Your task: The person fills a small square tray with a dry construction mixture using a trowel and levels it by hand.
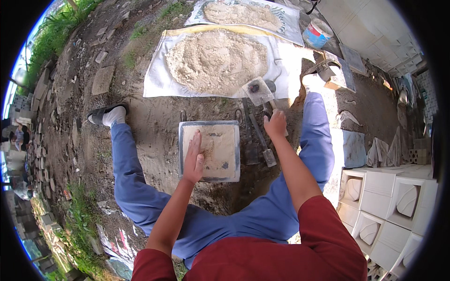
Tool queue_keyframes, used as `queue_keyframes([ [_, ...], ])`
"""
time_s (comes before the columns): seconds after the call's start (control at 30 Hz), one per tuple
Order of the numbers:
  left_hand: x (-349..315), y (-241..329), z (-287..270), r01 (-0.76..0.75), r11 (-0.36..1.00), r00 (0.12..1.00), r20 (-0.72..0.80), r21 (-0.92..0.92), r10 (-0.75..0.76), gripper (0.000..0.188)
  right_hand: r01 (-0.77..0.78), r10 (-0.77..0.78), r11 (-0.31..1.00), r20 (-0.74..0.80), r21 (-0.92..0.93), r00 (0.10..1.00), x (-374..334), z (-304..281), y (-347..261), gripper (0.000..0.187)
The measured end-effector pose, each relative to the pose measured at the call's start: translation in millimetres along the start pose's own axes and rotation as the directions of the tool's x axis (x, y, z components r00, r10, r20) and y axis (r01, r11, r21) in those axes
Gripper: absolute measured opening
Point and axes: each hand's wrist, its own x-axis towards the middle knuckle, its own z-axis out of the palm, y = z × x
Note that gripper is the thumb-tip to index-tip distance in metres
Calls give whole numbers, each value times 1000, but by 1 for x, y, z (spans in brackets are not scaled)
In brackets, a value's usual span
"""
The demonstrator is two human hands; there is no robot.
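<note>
Between my legs on the ground lies a square mould with a grey metal rim (pixel 237 154), filled with pale, sandy powder that has several dark patches on it. My left hand (pixel 192 161) is over the left part of the fill, its fingers straight and held together, with nothing in it. Whether the palm presses on the powder I cannot tell. My right hand (pixel 276 124) is closed round the handle of a square-bladed trowel (pixel 257 90). The dusty blade, marked with a dark spot, reaches the near edge of the powder heap (pixel 215 61).
The heap lies on a white sack sheet (pixel 157 77); a second powder heap (pixel 241 16) is behind it. Long metal bars (pixel 258 131) lie right of the mould. A bucket (pixel 318 33) stands at the far right, pale moulded blocks (pixel 382 189) at the near right.
</note>
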Motion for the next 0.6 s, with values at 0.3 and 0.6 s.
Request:
queue_keyframes([
  [0.3,-23,-1,32,23,903,998,42,428,-45,73,-53,20,984,187,169,982,36,16,21,36],
  [0.6,-40,-9,-11,156,981,973,-191,117,-132,70,79,-175,922,223,380,959,1,-115,-85,50],
])
